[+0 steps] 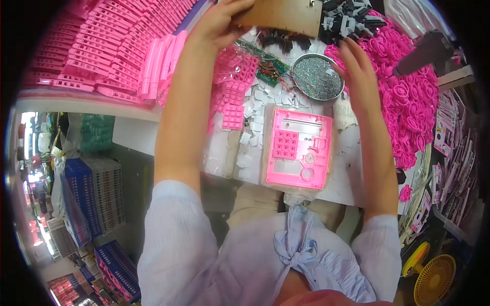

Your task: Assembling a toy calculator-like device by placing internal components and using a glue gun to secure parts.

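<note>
Hands first: what have they got?

From my end of the feed, I see the left hand [222, 23] closed on the left end of a brown board [280, 18], which the top of my view cuts off. The right hand [361, 71] is loosely open, fingers bent, by a heap of black parts [349, 23]; I can't tell whether the tips touch it.

And the pink case [302, 148]?

Lying between the forearms near the front edge of the table [349, 176], a pink keypad [286, 144] in its left half.

Room to move?

I have a bare strip right of the case, and open air above it. Farther up it's tight: a bowl of screws [319, 76] sits just left of the right hand, and pink rings [408, 97] crowd the other side.

Surface and surroundings?

White top, paper bits [255, 120] strewn left of the case, a green circuit board [270, 72] beyond. I see pink shells [112, 51] stacked at upper left, blue crates [81, 188] below them, a yellow fan [434, 279] at lower right.
</note>
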Demonstrator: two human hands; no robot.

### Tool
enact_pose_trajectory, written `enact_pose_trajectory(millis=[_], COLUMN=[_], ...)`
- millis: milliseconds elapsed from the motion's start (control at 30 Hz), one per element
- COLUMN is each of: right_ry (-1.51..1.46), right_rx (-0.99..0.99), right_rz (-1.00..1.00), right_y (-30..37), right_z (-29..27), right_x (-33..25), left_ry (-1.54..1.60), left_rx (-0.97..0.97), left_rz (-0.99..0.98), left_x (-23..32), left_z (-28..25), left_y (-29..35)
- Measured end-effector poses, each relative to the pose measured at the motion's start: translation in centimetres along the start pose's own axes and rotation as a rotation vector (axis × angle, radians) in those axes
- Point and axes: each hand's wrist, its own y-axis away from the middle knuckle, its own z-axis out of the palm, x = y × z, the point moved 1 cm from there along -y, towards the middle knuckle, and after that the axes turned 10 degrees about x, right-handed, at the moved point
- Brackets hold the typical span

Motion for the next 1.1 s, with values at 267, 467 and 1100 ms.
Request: enact_pose_trajectory(millis=[267, 467, 1100], right_ry=[-0.676, -0.344, 0.354], right_rx=[-0.585, -0.287, -0.606], right_rz=[0.407, 0.118, -0.301], right_y=[-3.5, -3.3, 17.2], right_z=[9.4, 8.1, -2.3], right_x=[1.7, 1.4, -8.2], left_ry=[0.374, -1.494, 0.309], left_rx=[-0.332, 0.451, -0.174], left_rz=[-0.295, 0.504, -0.133], left_x=[-0.7, 4.2, -4.3], left_z=[-8.8, -8.4, -3.3], left_y=[-1.2, -0.1, 21.0])
